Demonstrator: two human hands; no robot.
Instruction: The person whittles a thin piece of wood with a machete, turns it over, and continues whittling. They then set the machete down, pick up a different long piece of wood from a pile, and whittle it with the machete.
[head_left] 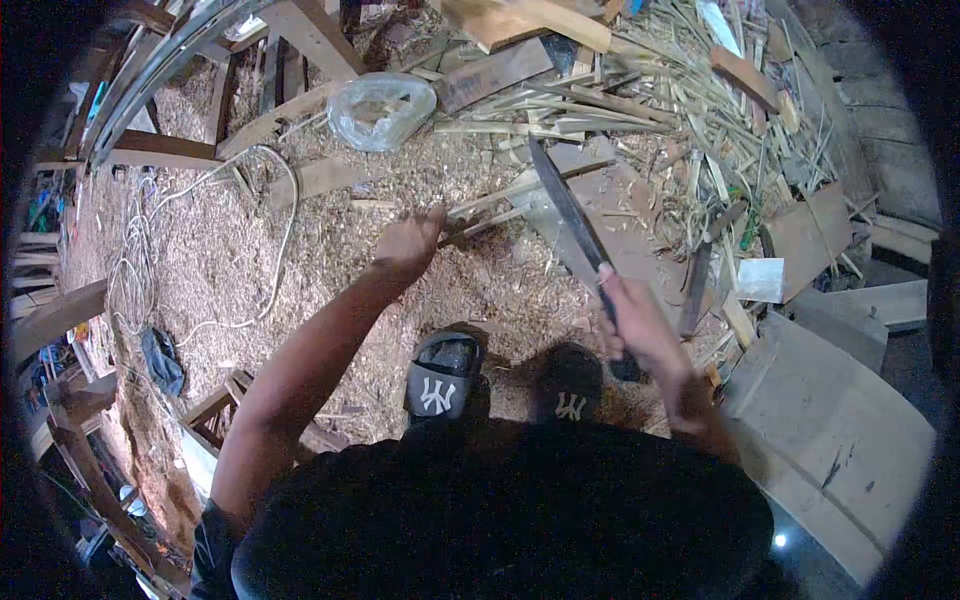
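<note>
My right hand (645, 325) is closed round the handle of a machete (570, 205), its long dark blade slanting up and to the left. In my left hand (410, 243), the fingers are wrapped round thin wooden sticks (490, 203) that reach out to the right. Their far ends overlap a flat board (560, 220) on the floor, close to the blade. Both my feet, in dark slides (440, 378), stand just below on the shavings.
Wood shavings (225, 255) cover the floor. A clear plastic bag (383, 112) lies ahead, with a pale cable (290, 230) to the left. Split sticks and offcuts (600, 105) pile up at the back right. A large panel (830, 420) stands at the right.
</note>
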